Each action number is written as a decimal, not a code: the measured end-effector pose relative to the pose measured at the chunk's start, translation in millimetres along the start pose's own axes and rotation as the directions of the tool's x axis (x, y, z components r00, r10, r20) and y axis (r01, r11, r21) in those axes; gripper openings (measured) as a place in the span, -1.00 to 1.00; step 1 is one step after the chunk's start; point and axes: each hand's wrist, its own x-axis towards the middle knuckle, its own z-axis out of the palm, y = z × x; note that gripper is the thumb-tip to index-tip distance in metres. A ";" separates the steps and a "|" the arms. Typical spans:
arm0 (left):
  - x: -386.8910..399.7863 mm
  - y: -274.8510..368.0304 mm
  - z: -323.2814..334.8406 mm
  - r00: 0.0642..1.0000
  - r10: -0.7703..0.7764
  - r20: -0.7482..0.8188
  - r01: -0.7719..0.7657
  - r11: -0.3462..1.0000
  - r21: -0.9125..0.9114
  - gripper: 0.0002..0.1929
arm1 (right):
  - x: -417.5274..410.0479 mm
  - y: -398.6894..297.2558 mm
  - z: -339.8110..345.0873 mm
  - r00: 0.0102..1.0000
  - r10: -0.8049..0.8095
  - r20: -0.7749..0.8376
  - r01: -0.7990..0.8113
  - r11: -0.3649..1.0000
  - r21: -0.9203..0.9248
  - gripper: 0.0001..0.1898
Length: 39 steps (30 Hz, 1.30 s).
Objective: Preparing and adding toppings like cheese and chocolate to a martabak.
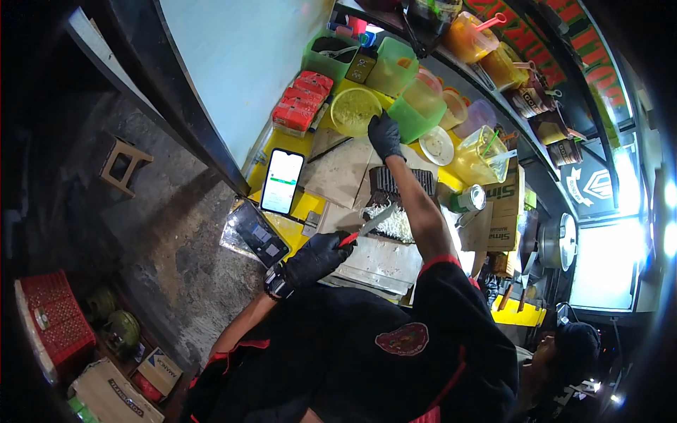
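Observation:
A red-handled knife (376,220) with a broad blade is gripped in my left hand (320,258), which wears a black glove. Its blade lies over grated white shreds (394,224), likely cheese, on a slab of dark brown cake (378,198). Beyond the shreds, a ridged dark section (419,180) of cake is partly hidden under my right forearm. My gloved right hand (386,137) is curled at the right rim of a translucent yellow bowl (355,111) holding pale shreds. Close beside that hand stands a green plastic container (418,111).
A lit phone (283,180) stands left of the cardboard-covered work surface (338,169), above a dark device (259,232). Red packets (302,103) sit at the back left. A white lid (436,145), an opened can (468,199) and a yellow container (481,158) stand right. Another person (560,349) is at lower right.

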 end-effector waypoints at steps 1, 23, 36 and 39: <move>-5.1 4.2 0.3 1.000 0.007 -0.016 -0.007 1.000 0.004 -0.67 | -0.7 -2.4 -4.2 0.995 0.079 0.067 -0.081 0.996 0.030 -0.69; 24.1 3.9 97.2 0.931 -0.085 -0.355 -0.100 0.876 -0.472 -0.76 | -214.0 134.6 -184.6 0.968 0.215 -0.130 -0.161 0.928 0.336 -0.65; 21.4 17.8 115.3 0.784 0.243 -0.571 -0.290 0.957 0.009 -0.76 | -222.3 117.1 -168.7 0.882 0.442 -0.162 -0.216 0.687 0.694 -0.70; 11.3 29.9 100.3 0.791 0.234 -0.566 -0.275 0.961 0.014 -0.75 | -181.1 91.1 -185.4 0.919 0.395 -0.001 -0.254 0.592 0.765 -0.59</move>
